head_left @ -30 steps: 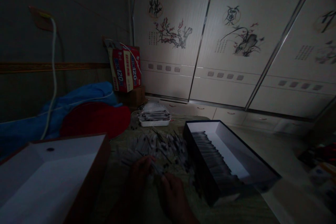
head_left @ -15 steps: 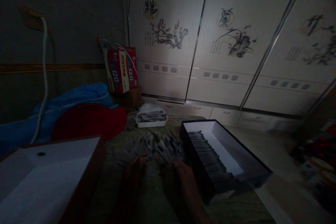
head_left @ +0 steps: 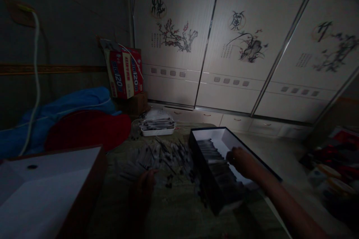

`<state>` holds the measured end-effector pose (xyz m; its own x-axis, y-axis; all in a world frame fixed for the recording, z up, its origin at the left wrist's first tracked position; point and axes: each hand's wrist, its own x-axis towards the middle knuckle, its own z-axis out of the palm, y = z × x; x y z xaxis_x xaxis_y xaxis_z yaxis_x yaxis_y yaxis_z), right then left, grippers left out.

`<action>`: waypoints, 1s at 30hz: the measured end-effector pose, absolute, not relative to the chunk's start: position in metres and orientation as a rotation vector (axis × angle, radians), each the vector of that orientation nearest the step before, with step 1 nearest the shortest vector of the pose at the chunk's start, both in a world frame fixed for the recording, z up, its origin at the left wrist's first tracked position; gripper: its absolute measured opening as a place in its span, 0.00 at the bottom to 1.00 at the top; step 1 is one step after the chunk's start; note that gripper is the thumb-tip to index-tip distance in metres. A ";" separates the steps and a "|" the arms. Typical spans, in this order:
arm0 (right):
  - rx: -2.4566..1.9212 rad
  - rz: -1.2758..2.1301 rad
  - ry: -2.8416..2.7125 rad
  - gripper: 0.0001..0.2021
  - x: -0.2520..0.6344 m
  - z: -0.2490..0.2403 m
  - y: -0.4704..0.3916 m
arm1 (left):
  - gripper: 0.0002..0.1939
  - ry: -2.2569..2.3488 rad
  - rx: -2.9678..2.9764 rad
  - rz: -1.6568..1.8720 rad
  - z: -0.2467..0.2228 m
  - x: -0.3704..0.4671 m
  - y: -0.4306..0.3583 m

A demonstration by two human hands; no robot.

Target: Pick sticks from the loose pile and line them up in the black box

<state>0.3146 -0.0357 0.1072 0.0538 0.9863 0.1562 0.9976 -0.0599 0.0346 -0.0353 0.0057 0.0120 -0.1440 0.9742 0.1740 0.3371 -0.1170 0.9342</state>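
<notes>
My right hand (head_left: 242, 161) is over the dark-rimmed box (head_left: 260, 160), its fingers closed at the right ends of a row of thin pen-like sticks (head_left: 221, 171) in that box. Whatever the fingertips hold is too dark to make out. My left hand (head_left: 144, 185) rests low at the near edge of a loose pile of similar sticks (head_left: 157, 155), some in clear wrapping. Its fingers are drawn together in shadow, and their contents cannot be told. Small dark pieces (head_left: 168, 181) lie just right of this hand.
A white tray (head_left: 158, 132) heaped with sticks stands behind the pile. At the left is a large box with a white inside (head_left: 47, 190). Red cloth (head_left: 89, 132) and blue cloth (head_left: 81, 101) lie behind it. A red carton (head_left: 125, 73) stands by the wardrobe doors (head_left: 174, 44).
My right hand has moved from the pile rightward into the dark-rimmed box. My left hand stays by the pile. The view has shifted slightly to the right.
</notes>
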 end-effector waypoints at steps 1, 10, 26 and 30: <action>-2.198 -0.151 -2.149 0.11 0.315 0.102 -0.035 | 0.20 1.510 1.482 1.277 0.012 -0.036 0.006; -2.089 0.285 -2.300 0.14 0.313 0.078 -0.033 | 0.20 1.546 1.492 1.320 0.022 -0.040 0.003; -2.154 0.259 -2.324 0.14 0.314 0.077 -0.042 | 0.19 1.550 1.498 1.324 0.022 -0.042 0.004; -2.153 0.131 -2.256 0.13 0.307 0.081 -0.040 | 0.20 1.567 1.506 1.305 0.022 -0.042 0.004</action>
